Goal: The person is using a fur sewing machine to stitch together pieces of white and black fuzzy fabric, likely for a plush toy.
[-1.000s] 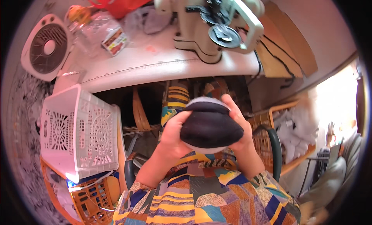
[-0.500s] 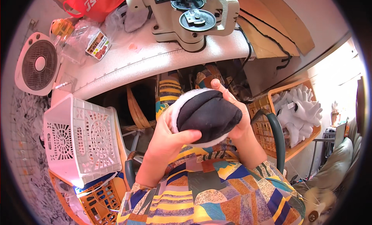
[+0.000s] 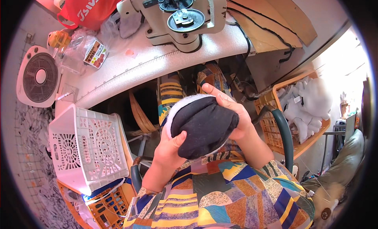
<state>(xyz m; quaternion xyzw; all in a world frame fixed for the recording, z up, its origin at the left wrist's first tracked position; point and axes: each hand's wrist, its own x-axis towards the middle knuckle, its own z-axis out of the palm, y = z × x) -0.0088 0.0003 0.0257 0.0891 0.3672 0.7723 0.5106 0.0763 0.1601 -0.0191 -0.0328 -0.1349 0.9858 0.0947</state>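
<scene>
Above my lap I hold a rounded, pouch-like fabric piece [image 3: 204, 126], smooth black on the facing side with a fluffy white edge along its upper left. Its exact kind does not show. At its left edge my left hand [image 3: 168, 148] grips it, thumb up against the black cloth and the other fingers hidden behind. My right hand [image 3: 238, 116] is wrapped round the right end, with its fingers reaching along the upper edge. A lengthwise fold runs across the black face.
Ahead stands a sewing machine [image 3: 185, 22] with round metal discs, on a white table [image 3: 130, 73] marked with a ruler scale. A white crate [image 3: 104, 146] and a fan [image 3: 40, 76] are at left. On the right, an orange basket [image 3: 271, 107] holds white plush pieces [image 3: 305, 107].
Both hands have moved slightly left with the fabric piece and tilted it, so more black face shows. My left thumb has shifted from lying across the cloth to pointing up.
</scene>
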